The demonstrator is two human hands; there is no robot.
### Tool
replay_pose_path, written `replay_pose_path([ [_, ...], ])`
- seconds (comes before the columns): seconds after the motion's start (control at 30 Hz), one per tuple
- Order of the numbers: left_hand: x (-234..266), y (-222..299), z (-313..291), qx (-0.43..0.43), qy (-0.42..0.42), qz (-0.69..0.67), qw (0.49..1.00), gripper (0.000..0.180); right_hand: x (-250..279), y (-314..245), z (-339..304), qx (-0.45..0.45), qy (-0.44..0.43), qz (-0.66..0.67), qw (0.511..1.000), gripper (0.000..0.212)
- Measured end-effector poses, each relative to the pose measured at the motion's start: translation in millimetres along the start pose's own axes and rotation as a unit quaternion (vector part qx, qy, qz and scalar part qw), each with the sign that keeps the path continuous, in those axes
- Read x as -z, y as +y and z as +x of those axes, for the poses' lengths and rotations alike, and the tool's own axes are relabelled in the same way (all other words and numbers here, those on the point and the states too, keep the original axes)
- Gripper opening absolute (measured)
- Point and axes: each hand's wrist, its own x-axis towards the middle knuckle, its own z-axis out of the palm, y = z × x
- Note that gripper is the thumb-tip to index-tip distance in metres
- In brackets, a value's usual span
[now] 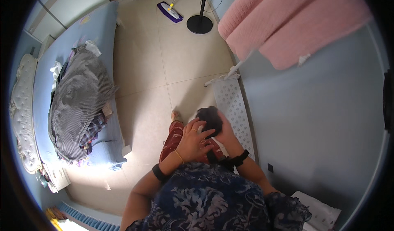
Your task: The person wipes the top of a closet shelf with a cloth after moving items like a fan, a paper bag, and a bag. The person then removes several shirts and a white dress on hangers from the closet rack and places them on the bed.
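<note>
A dark, roundish bundle of what looks like black cloth (pixel 210 121) is held up in front of my body, over my legs. My right hand (pixel 224 129) is closed round its right side. Against its near left side rests my left hand (pixel 193 138), fingers spread apart and touching the bundle. A small whitish patch shows by the left fingertips; I cannot tell what it is. Which kind of garment or item the bundle is cannot be made out.
To the left stands a bed (pixel 45 73) with a heap of clothes under a grey striped cloth (pixel 80 99). Pink fabric (pixel 283 25) hangs at upper right, above a patterned white board (pixel 234 97) by the wall. A purple mop (pixel 170 12) and a black round stand base (pixel 200 24) are ahead.
</note>
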Motion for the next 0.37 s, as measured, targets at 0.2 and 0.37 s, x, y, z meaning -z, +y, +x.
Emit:
replay_pose_path([
  [0.2, 22, -102, 35, 0.159, 0.047, -0.151, 0.975, 0.039, 61, -138, 71, 0.269, 0.194, -0.070, 0.941, 0.028],
  [0.37, 57, -189, 89, 0.261, 0.057, -0.174, 0.948, 0.037, 43, -255, 133, 0.486, 0.161, -0.210, 0.833, 0.036],
])
